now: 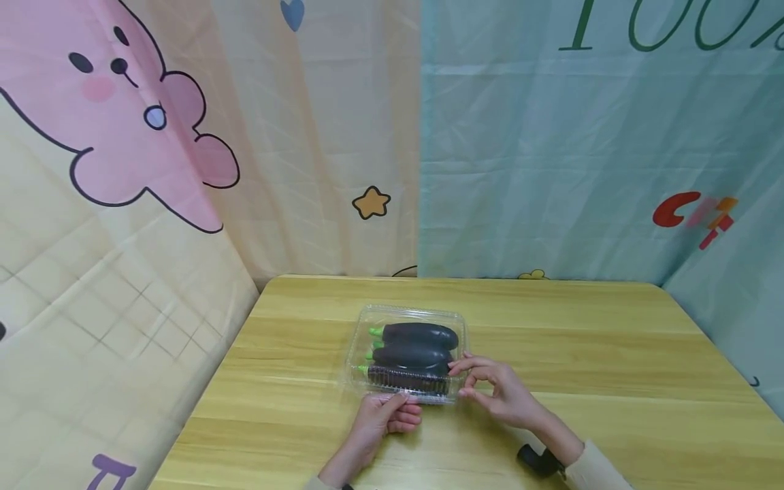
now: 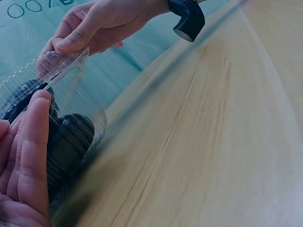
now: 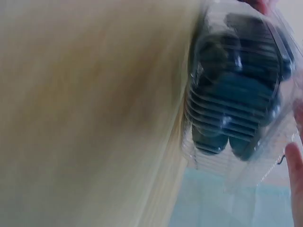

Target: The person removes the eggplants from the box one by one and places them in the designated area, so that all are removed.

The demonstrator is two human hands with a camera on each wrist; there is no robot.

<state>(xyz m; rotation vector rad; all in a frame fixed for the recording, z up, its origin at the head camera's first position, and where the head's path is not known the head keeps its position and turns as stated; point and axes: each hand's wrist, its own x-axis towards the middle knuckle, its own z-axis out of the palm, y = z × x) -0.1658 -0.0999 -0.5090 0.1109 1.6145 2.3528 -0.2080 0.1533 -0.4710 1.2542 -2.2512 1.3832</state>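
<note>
A clear plastic box (image 1: 356, 344) with ribbed walls lies on the wooden table and holds several dark purple eggplants (image 1: 412, 355) with green stem ends pointing left. At the middle of its near edge, my left hand (image 1: 382, 422) pinches the rim, thumb on top and fingers beneath. My right hand (image 1: 499, 391) grips the near right corner between thumb and fingers; the left wrist view shows this right hand (image 2: 97, 28) pinching the plastic edge. From the right wrist view, the eggplants (image 3: 236, 90) show blurred through the ribbed side wall.
The wooden table (image 1: 582, 340) reaches back to printed fabric curtains (image 1: 343, 136) behind it and at both sides. A black wrist-worn device (image 1: 539, 461) sits at the right wrist, close over the table.
</note>
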